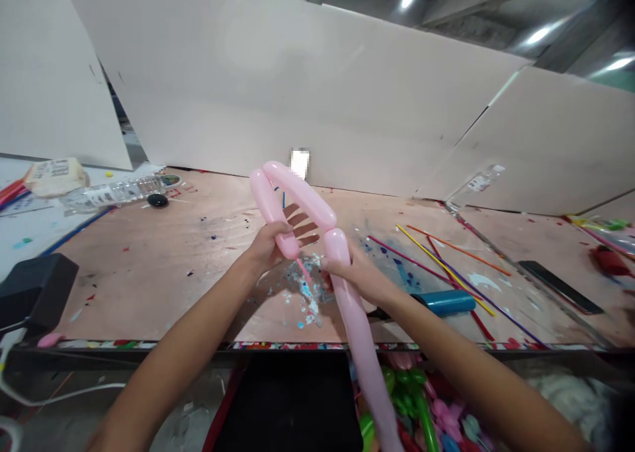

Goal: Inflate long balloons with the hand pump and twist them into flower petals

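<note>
A long pink modelling balloon [302,192] is bent and twisted into linked segments above the table. My left hand [270,243] holds the segment with the thin uninflated tail, thumb across it and the other fingers spread behind. Around the long segment just below a twist, my right hand [354,273] is wrapped, its thumb on the near side. From there the balloon runs down past the table edge, and its far end leaves the picture at the bottom.
Uninflated balloons [446,267] and a blue hand pump [444,302] lie right of my hands, near a black phone [560,286]. Plastic bottles [114,194] [479,184] lie on both sides. A dark box [37,293] stands left. White panels [317,94] close off the back. Finished balloon shapes [411,399] lie below.
</note>
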Motion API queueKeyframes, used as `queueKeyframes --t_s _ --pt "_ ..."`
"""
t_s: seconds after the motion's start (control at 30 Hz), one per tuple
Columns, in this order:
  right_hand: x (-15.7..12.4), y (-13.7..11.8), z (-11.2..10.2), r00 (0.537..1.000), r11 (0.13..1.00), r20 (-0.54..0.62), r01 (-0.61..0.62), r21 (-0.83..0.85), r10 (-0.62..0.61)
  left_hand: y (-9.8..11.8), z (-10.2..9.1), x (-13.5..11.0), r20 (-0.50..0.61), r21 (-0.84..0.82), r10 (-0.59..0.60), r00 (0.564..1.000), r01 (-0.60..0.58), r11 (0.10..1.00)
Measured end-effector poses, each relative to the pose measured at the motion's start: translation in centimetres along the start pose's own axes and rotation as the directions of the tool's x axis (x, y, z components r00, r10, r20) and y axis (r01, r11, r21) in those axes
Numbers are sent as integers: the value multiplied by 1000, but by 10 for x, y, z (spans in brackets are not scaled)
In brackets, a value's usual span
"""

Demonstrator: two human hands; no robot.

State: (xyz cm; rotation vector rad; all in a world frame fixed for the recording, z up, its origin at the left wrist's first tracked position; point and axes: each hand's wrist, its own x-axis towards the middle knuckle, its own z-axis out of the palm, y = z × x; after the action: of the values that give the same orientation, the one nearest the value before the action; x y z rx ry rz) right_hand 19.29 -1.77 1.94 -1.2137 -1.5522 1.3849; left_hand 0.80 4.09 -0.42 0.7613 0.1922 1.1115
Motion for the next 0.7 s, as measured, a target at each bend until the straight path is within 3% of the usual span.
queueKeyframes --t_s 0.13,0.23,0.33,0.47,0.57,0.7 --pt "7 -15 -10 993 966 -116 42 255 -12 -4 5 -3 77 34 -173 982 170 985" --pt "14 -25 -22 996 894 -88 33 447 7 -9 7 -6 154 85 -276 949 266 960" --pt "22 -31 -30 995 856 -96 69 512 -22 -15 4 -7 135 194 -324 937 295 935" --pt "32 -30 -35 980 873 -188 152 463 -71 -21 -1 -7 24 298 -321 947 299 907" --pt "39 -30 -41 952 870 -279 239 432 -123 -19 0 -5 63 315 -311 948 277 908" --pt "45 -33 -56 932 865 -326 291 408 -159 -9 7 -2 20 333 -79 997 68 941"
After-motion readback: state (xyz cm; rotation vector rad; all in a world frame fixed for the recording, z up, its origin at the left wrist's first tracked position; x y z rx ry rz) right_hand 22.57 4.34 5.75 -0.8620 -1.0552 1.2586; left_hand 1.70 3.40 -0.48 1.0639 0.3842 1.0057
